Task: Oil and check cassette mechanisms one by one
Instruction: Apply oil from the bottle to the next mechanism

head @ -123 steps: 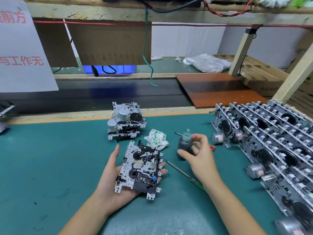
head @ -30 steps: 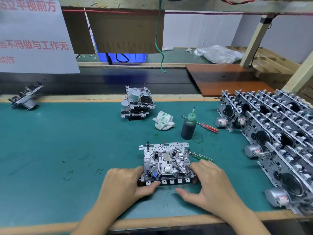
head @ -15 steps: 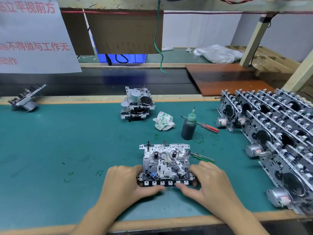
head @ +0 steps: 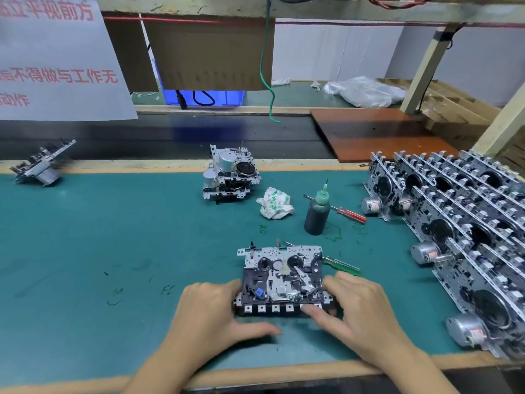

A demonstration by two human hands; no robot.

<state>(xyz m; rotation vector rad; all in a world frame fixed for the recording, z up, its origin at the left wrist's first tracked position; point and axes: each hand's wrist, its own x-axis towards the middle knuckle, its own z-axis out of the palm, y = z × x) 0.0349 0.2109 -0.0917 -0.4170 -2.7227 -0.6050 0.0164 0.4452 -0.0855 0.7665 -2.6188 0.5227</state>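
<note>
L hand (head: 208, 314) + R hand (head: 360, 308) flank cassette mech (head: 281, 280) flat on green mat (head: 113, 237) nr front edge. L fingers curled on its left side, thumb out. R thumb presses a front key, fingers curled at right edge. Oil bottle (head: 317, 213) upright beyond, rag (head: 275, 206) + red screwdriver (head: 349, 214) beside it. Mech stack (head: 230, 174) further back, rows of mechs (head: 460, 217) far right.

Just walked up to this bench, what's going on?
A person is checking a cassette mechanism lying flat on the green mat. The left hand grips its left end; the right hand holds the right end, thumb on the front keys. The oil bottle stands untouched behind, with more mechanisms racked at the right.
</note>
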